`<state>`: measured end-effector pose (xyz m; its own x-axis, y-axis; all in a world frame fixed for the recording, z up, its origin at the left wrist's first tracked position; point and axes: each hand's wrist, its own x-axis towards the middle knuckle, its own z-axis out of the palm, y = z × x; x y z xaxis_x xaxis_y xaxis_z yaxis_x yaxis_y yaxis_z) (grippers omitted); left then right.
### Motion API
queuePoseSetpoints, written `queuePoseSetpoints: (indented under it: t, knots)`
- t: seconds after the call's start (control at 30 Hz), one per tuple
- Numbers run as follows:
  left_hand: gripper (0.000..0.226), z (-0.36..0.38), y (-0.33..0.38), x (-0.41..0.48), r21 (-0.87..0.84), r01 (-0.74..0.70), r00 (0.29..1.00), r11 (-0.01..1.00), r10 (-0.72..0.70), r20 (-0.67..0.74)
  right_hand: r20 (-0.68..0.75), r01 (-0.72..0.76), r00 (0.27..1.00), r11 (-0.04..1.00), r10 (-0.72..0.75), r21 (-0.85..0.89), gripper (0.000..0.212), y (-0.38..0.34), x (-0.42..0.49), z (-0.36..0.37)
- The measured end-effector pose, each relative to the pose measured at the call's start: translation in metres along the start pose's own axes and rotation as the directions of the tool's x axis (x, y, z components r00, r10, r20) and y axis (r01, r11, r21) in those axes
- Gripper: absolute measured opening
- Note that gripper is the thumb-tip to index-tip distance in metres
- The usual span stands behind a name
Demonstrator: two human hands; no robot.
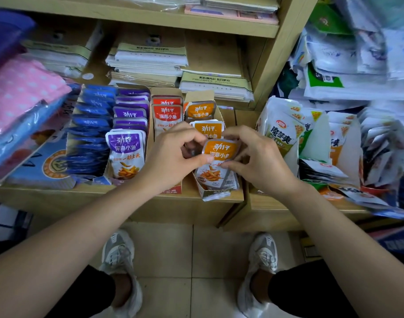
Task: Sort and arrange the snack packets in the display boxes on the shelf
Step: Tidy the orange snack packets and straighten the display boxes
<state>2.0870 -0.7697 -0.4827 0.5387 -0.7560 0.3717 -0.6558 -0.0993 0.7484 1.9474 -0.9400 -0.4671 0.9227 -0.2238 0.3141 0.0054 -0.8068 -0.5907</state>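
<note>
L hand (173, 157) & R hand (258, 161) both pinching orange pkt (220, 149), marked 劲仔 深海小鱼, over front of box (202, 188), purple pkts (125, 148) left of box

The single wide-angle camera sits on my head, looking forward and steeply down. My left hand (171, 154) and right hand (258, 161) lie close beneath it at the shelf (58, 196); my shoes (120, 255) on the floor (164, 249) show lowest.

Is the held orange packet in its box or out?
In: the orange packet has its lower end inside the orange display box front; left hand and right hand pinch its upper part.
</note>
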Motion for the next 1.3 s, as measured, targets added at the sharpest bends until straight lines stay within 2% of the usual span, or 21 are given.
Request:
queuePoseSetpoints:
  t: [0.07,0.2,0.27,0.33,0.4,0.47,0.53,0.6,0.73,0.8,0.87,0.97,1.03,1.1,1.13,1.23,1.3]
  knots:
    - [0.016,-0.001,-0.001,0.001,-0.022,0.028,0.998,0.999,-0.029,-0.049,0.012,-0.066,0.998,0.997,0.066,0.040,0.060,0.004,-0.002,-0.004]
    - [0.010,-0.012,-0.008,0.003,-0.200,0.213,0.961,0.956,-0.242,-0.136,-0.029,-0.192,0.980,0.976,0.196,0.103,0.039,0.010,-0.006,-0.005]
    - [0.010,-0.014,-0.008,0.002,-0.352,0.282,0.917,0.893,-0.358,-0.174,-0.035,-0.186,0.982,0.982,0.188,0.041,0.039,0.007,-0.005,0.001]
    - [0.009,-0.015,-0.005,0.002,-0.417,0.317,0.879,0.852,-0.429,-0.208,-0.068,-0.186,0.981,0.982,0.184,-0.027,0.040,0.004,-0.002,0.007]
    - [0.009,-0.017,-0.003,0.001,-0.419,0.318,0.864,0.851,-0.442,-0.243,-0.071,-0.209,0.976,0.976,0.205,-0.058,0.048,0.002,0.001,0.010]
    - [0.010,-0.019,-0.004,0.000,-0.414,0.309,0.851,0.857,-0.443,-0.282,-0.016,-0.226,0.974,0.965,0.226,-0.131,0.063,-0.002,0.004,0.013]
    - [0.010,-0.020,-0.004,-0.001,-0.407,0.316,0.840,0.857,-0.453,-0.300,0.039,-0.224,0.971,0.957,0.234,-0.183,0.070,-0.005,0.006,0.015]
    - [0.011,-0.020,-0.004,-0.003,-0.397,0.331,0.837,0.856,-0.460,-0.296,0.040,-0.231,0.969,0.954,0.243,-0.188,0.065,-0.005,0.007,0.013]
    - [0.012,-0.020,-0.002,-0.004,-0.392,0.322,0.849,0.862,-0.446,-0.283,-0.091,-0.330,0.942,0.940,0.323,-0.086,0.048,0.004,0.004,0.000]
    - [0.010,-0.019,-0.001,-0.003,-0.397,0.315,0.856,0.862,-0.439,-0.274,-0.163,-0.367,0.916,0.930,0.367,0.029,0.037,0.005,0.001,-0.008]
    - [0.011,-0.017,0.001,-0.003,-0.403,0.298,0.868,0.865,-0.422,-0.264,-0.297,-0.352,0.875,0.923,0.383,0.155,0.022,0.002,-0.003,-0.015]
    - [0.019,-0.013,0.004,-0.004,-0.406,0.265,0.901,0.875,-0.374,-0.220,-0.472,-0.228,0.835,0.958,0.284,0.173,0.022,-0.008,-0.014,-0.012]
    - [0.022,-0.009,0.009,-0.004,-0.419,0.255,0.923,0.871,-0.349,-0.164,-0.518,-0.115,0.847,0.992,0.121,0.044,0.018,-0.016,-0.021,-0.001]
    - [0.023,-0.004,0.015,-0.004,-0.447,0.264,0.934,0.855,-0.342,-0.101,-0.487,-0.019,0.873,0.996,-0.025,-0.086,0.018,-0.018,-0.026,0.015]
    - [0.024,-0.003,0.016,-0.004,-0.475,0.278,0.935,0.835,-0.349,-0.066,-0.459,-0.001,0.888,0.995,-0.044,-0.096,0.020,-0.016,-0.027,0.023]
    - [0.027,-0.001,0.017,-0.004,-0.593,0.331,0.926,0.734,-0.375,0.053,-0.371,-0.021,0.928,0.999,0.004,-0.042,0.029,-0.011,-0.029,0.039]
    - [0.034,-0.001,0.017,-0.005,-0.606,0.349,0.923,0.715,-0.372,0.092,-0.298,-0.026,0.954,1.000,0.029,0.017,0.039,-0.010,-0.030,0.045]
